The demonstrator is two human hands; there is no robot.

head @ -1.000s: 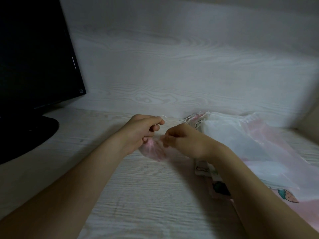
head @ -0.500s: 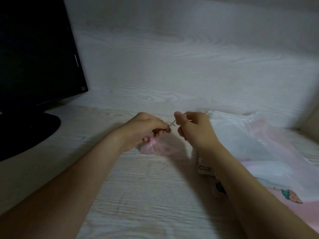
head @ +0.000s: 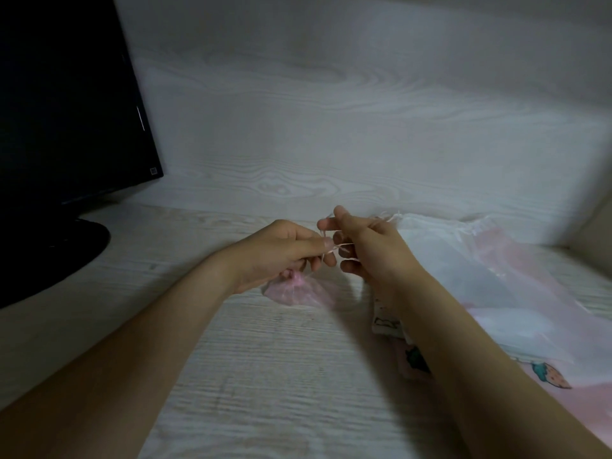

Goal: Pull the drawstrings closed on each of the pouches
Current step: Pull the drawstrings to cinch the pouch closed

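While taut, drawstring (head: 342, 245) between pinching hands (head: 281, 250) (head: 369, 246)

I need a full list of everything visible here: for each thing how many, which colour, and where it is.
small pouch: one, sheer pink, on the desk below the left hand
drawstring: one, pale pink, stretched between both hands
pile of pouches: number unclear, sheer white and pink, right side of desk
printed cloth: number unclear, pink with strawberry print, under the pile
monitor: one, black, far left
desk: one, pale wood grain, foreground
back panel: one, pale wood grain, behind the desk
left hand: one, holds the drawstring above the small pouch
right hand: one, pinches the drawstring
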